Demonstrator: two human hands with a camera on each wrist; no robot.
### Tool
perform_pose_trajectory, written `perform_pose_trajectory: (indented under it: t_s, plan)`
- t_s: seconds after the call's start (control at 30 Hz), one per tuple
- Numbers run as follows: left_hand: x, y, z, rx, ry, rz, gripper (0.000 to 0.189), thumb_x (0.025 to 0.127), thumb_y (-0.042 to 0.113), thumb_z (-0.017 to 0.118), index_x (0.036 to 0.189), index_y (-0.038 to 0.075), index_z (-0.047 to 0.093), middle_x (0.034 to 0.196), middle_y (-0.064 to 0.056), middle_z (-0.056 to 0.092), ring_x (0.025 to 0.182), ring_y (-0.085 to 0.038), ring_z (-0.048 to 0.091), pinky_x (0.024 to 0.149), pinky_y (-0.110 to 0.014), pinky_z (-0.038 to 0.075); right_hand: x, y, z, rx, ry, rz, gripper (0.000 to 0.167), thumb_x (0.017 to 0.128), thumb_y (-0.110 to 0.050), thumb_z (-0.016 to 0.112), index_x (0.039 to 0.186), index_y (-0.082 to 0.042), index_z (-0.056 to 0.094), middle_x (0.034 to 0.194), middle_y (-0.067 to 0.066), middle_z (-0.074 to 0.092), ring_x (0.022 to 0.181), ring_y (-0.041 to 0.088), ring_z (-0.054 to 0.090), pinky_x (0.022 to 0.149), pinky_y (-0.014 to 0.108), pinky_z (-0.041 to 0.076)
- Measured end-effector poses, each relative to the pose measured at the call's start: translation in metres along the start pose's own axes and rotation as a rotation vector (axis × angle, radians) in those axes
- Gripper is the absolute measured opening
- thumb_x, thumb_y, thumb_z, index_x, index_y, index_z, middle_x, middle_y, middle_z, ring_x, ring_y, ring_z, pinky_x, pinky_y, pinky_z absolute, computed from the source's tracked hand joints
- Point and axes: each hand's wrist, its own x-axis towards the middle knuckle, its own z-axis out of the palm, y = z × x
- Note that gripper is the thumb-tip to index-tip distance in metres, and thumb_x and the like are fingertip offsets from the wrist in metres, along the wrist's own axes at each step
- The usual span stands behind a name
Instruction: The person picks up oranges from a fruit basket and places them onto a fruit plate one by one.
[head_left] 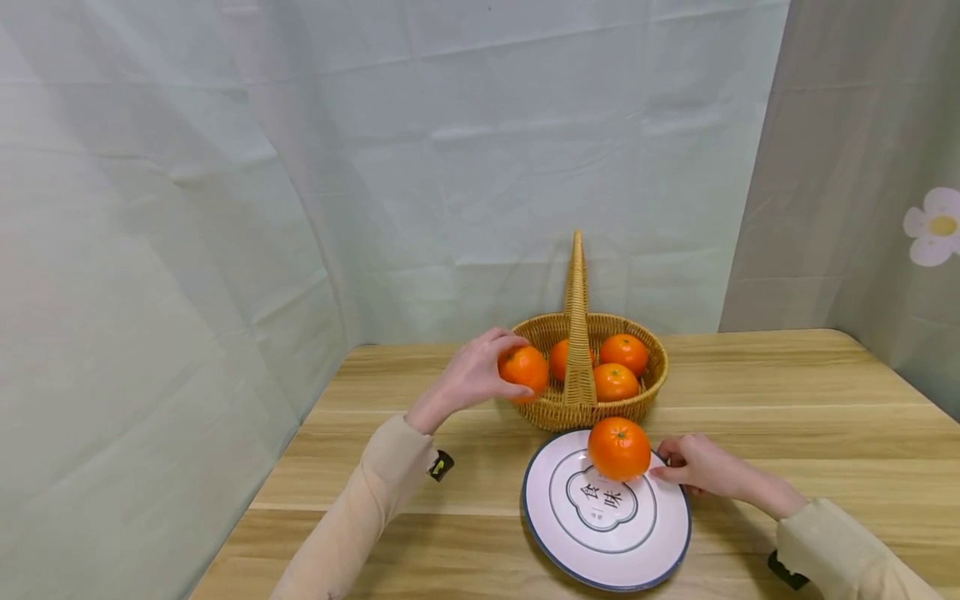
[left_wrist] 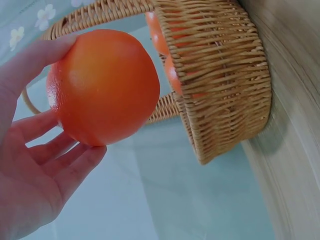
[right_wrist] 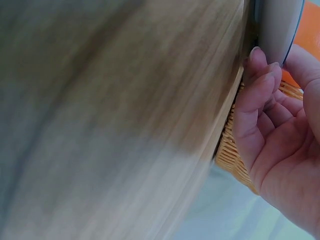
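Observation:
My left hand (head_left: 480, 371) grips an orange (head_left: 525, 372) between thumb and fingers, raised at the left rim of a wicker basket (head_left: 551, 417). In the left wrist view this orange (left_wrist: 105, 87) appears apart from the basket wall (left_wrist: 227, 90). Several more oranges (head_left: 624, 354) lie inside, one partly hidden behind the handle (head_left: 577, 333). In front of the basket is a white plate (head_left: 600, 562) with a dark blue rim and printed characters. Another orange (head_left: 619, 450) sits toward its far side. My right hand (head_left: 708, 471) pinches the plate's right edge, thumb on top and fingers underneath.
Everything stands on a wooden table (head_left: 810, 417) with rounded far corners. Pale cloth curtains (head_left: 525, 167) hang behind and to the left, and a greyer cloth with a flower print (head_left: 941, 225) hangs at the right. Dark straps (head_left: 441, 465) show at both sleeves.

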Motion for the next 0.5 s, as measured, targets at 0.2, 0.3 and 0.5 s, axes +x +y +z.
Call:
perform_pose_trajectory:
  t_s: [0.2,0.3,0.5]
  plan:
    - [-0.0036,0.0055,-0.001,-0.01,-0.016,0.017,0.06,0.065,0.036,0.079,0.116,0.011,0.058,0.11,-0.002,0.052,0.088,-0.016,0.052,0.072,-0.031,0.044,-0.0007,0.0007,0.0006,0.0,0.007,-0.006,0.015,0.085,-0.021,0.064,0.079,-0.009,0.056,0.053,-0.01,0.045,0.039,0.004,0.041,0.035,0.024,0.038]
    - [-0.0056,0.0071,-0.0008,-0.01,-0.029,0.026,0.059,0.066,0.037,0.079,0.115,0.011,0.059,0.107,-0.001,0.052,0.087,-0.015,0.051,0.071,-0.029,0.044,-0.0006,0.001,0.0008,-0.001,0.008,-0.009,0.015,0.085,-0.021,0.064,0.079,-0.009,0.056,0.053,-0.01,0.045,0.039,0.004,0.041,0.035,0.024,0.038]
    - [-0.0093,0.0099,-0.0008,-0.007,-0.057,0.05,0.059,0.065,0.039,0.079,0.113,0.011,0.059,0.105,0.0,0.052,0.085,-0.014,0.051,0.07,-0.027,0.044,-0.0005,0.0003,0.001,-0.001,0.007,-0.004,0.016,0.085,-0.021,0.064,0.079,-0.01,0.056,0.053,-0.01,0.045,0.039,0.004,0.041,0.035,0.024,0.038]
